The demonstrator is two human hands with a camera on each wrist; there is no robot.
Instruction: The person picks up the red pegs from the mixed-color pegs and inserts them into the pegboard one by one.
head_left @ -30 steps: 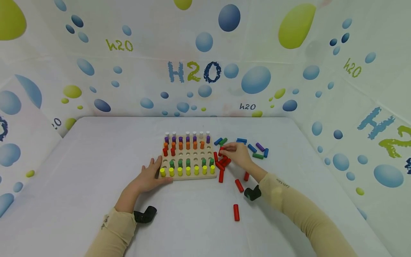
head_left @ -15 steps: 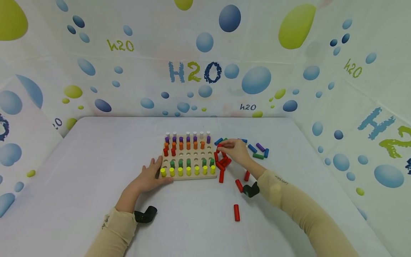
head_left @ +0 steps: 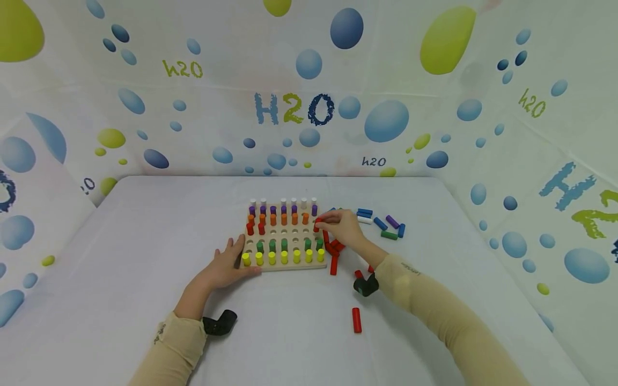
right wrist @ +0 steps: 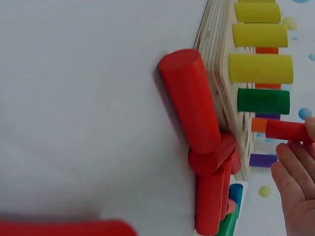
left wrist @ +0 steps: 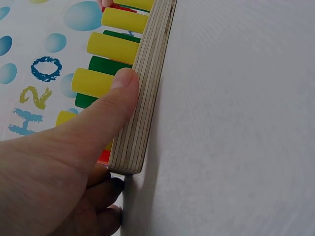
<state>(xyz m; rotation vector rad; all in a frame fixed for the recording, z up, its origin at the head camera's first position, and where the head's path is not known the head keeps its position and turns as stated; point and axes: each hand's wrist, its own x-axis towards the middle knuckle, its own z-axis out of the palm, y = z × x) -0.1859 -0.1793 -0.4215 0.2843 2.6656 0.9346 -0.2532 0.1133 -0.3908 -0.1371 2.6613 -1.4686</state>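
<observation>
A wooden pegboard (head_left: 289,267) bears rows of upright pegs, from white at the back to yellow pegs (head_left: 284,257) in front. My left hand (head_left: 223,269) rests at its front left corner. The thumb (left wrist: 123,81) lies along the front edge and the fingers reach along the left side. My right hand (head_left: 344,228) pinches a red peg (head_left: 316,225) upright over the right end of the board, in the row where two red pegs (head_left: 256,229) stand at the left. In the right wrist view, the pinched red peg (right wrist: 288,131) sits beyond a green peg (right wrist: 263,101).
Several loose red pegs (head_left: 334,264) lie beside the board's right edge, partly behind my right hand. Blue pegs (head_left: 380,223), a green peg (head_left: 389,235), a purple peg (head_left: 392,221) and a white peg (head_left: 364,220) lie farther right. One red peg (head_left: 357,320) lies nearer the front.
My right hand has lifted the red peg from the loose pile, turned it upright and carried it left over the board's right end. My left hand has stayed at the corner.
</observation>
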